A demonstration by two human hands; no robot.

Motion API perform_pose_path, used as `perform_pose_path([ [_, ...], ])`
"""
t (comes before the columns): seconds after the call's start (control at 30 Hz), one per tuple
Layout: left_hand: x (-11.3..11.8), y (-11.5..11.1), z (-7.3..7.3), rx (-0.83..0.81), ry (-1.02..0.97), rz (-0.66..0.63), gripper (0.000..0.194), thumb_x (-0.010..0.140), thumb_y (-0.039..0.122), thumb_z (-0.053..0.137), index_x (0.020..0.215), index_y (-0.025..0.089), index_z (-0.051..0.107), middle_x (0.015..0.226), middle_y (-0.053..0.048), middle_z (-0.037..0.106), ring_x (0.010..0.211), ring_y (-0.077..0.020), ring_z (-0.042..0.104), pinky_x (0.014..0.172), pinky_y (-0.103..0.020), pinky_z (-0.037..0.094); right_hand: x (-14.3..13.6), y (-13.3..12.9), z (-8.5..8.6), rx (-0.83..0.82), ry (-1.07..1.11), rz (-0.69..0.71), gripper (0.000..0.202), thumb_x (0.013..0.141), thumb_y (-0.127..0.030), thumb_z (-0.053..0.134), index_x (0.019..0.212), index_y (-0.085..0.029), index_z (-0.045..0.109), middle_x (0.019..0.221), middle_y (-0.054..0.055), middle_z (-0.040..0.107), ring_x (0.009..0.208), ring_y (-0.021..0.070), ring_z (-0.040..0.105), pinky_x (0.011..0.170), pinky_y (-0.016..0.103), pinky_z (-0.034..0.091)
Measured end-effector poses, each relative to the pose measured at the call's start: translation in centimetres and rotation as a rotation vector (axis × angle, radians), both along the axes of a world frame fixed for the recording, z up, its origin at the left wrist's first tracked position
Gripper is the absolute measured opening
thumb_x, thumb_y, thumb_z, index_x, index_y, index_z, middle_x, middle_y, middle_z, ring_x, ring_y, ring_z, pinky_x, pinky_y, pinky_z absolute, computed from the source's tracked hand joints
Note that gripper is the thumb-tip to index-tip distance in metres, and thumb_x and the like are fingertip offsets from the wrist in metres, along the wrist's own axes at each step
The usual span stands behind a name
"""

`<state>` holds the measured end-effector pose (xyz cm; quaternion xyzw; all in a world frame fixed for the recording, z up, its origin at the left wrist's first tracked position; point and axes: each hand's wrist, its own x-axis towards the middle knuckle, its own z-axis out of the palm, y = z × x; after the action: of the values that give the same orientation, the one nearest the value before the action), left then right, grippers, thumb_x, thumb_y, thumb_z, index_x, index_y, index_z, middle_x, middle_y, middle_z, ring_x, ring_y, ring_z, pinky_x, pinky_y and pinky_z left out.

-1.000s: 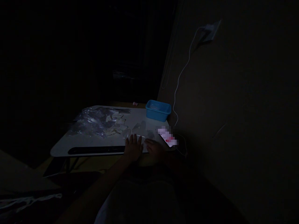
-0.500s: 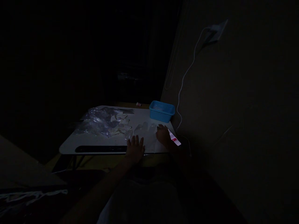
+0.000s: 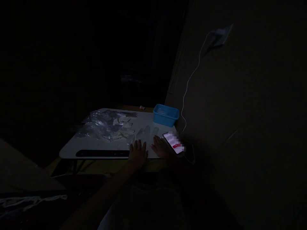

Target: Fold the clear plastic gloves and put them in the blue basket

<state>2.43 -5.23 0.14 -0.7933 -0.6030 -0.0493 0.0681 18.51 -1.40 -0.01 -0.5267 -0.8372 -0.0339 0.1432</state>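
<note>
My left hand (image 3: 138,154) lies palm down near the front edge of the white table, fingers stretched out and apart. Beside it, my right hand (image 3: 160,148) is also flat and open, its fingers pointing up and left. Both press on or rest at the lower part of a translucent plastic glove (image 3: 147,131), whose finger-shaped lobes spread out beyond my hands. Just right of my right hand lies a phone (image 3: 171,140) with its screen lit. The dim light hides the exact contact under my palms.
A heap of crumpled clear plastic (image 3: 103,124) with whitish pieces (image 3: 124,127) covers the left of the table (image 3: 72,148). A blue basket (image 3: 165,119) stands at the back right. A white cable (image 3: 187,83) hangs from the wall socket. A small object (image 3: 142,108) lies behind the table.
My right hand has moved left and down, away from the phone, and its curled fingers have flattened out. More of the phone's screen shows. My left hand has barely moved.
</note>
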Motion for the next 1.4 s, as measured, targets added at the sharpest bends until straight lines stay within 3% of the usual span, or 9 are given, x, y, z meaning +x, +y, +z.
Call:
perform_pose_path([
  [0.13,-0.7,-0.3,0.2,-0.008,0.009,0.025,0.051,0.088,0.036,0.026,0.135,0.016,0.029,0.14,-0.019,0.028,0.129,-0.0341,0.024,0.099,-0.052,0.02,0.1,-0.5,0.9,0.011,0.004,-0.015,0.049,0.089,-0.034,0.033,0.126,-0.003,0.041,0.134,0.021,0.038,0.127,0.0255,0.032,0.105,0.044,0.023],
  [0.3,-2.1,-0.6,0.3,-0.022,0.042,0.045,0.052,0.088,0.036,0.025,0.135,0.015,0.029,0.14,-0.019,0.028,0.129,-0.0331,0.024,0.099,-0.051,0.021,-1.4,-1.9,0.1,0.017,0.046,0.26,0.042,0.089,-0.03,0.033,0.127,-0.013,0.043,0.132,0.013,0.043,0.124,0.018,0.037,0.104,0.037,0.028],
  [0.37,-2.6,-0.7,0.3,-0.026,0.047,0.056,0.051,0.088,0.036,0.026,0.135,0.015,0.029,0.14,-0.019,0.027,0.129,-0.0329,0.024,0.099,-0.051,0.022,-1.7,-2.1,-0.4,0.012,0.037,0.29,0.042,0.089,-0.03,0.034,0.126,-0.013,0.044,0.132,0.012,0.044,0.124,0.0177,0.037,0.104,0.036,0.028],
  [0.53,-3.8,-1.0,0.3,-0.024,0.038,0.057,0.051,0.088,0.036,0.028,0.134,0.016,0.032,0.14,-0.019,0.027,0.129,-0.0336,0.023,0.099,-0.051,0.022,-0.6,-0.8,0.5,-0.002,0.005,0.084,0.04,0.088,-0.028,0.037,0.121,-0.008,0.048,0.129,0.015,0.047,0.122,0.0207,0.039,0.102,0.035,0.029],
  [0.7,-4.1,-1.0,0.2,-0.02,0.045,0.048,0.051,0.088,0.037,0.028,0.134,0.015,0.031,0.14,-0.019,0.027,0.129,-0.0347,0.023,0.099,-0.051,0.022,0.7,1.3,2.9,-0.05,-0.091,-0.227,0.039,0.079,-0.01,0.041,0.116,-0.01,0.052,0.11,0.014,0.058,0.099,0.0207,0.053,0.082,0.028,0.042],
  [0.8,-4.0,-1.1,0.4,-0.03,0.057,0.047,0.051,0.088,0.036,0.028,0.134,0.014,0.031,0.14,-0.02,0.027,0.129,-0.0349,0.022,0.099,-0.051,0.022,0.5,2.5,3.4,-0.055,-0.143,-0.239,0.033,0.076,-0.011,0.043,0.106,-0.013,0.059,0.1,0.012,0.06,0.091,0.0209,0.055,0.073,0.028,0.043],
  [1.0,-3.8,-1.3,0.8,-0.041,0.061,0.055,0.051,0.089,0.036,0.027,0.135,0.014,0.029,0.14,-0.02,0.027,0.129,-0.0349,0.022,0.099,-0.051,0.021,-0.8,4.2,3.8,-0.023,-0.146,-0.244,0.023,0.077,-0.015,0.043,0.083,-0.014,0.066,0.092,0.012,0.061,0.087,0.0214,0.055,0.074,0.03,0.04],
  [1.27,-3.9,-1.1,0.3,-0.016,0.047,0.054,0.051,0.089,0.035,0.028,0.135,0.014,0.03,0.14,-0.02,0.028,0.129,-0.0345,0.022,0.099,-0.051,0.021,1.1,4.5,5.6,0.146,-0.134,-0.346,0.028,0.082,-0.011,0.037,0.096,-0.012,0.06,0.098,0.013,0.059,0.094,0.0241,0.05,0.079,0.036,0.036],
  [1.4,-3.9,-1.1,0.2,-0.017,0.031,0.054,0.051,0.088,0.036,0.028,0.135,0.014,0.03,0.14,-0.02,0.028,0.129,-0.0346,0.022,0.099,-0.052,0.021,1.1,3.5,4.9,0.139,-0.058,-0.284,0.032,0.081,-0.011,0.037,0.105,-0.01,0.057,0.103,0.012,0.059,0.097,0.0216,0.051,0.084,0.033,0.037],
])
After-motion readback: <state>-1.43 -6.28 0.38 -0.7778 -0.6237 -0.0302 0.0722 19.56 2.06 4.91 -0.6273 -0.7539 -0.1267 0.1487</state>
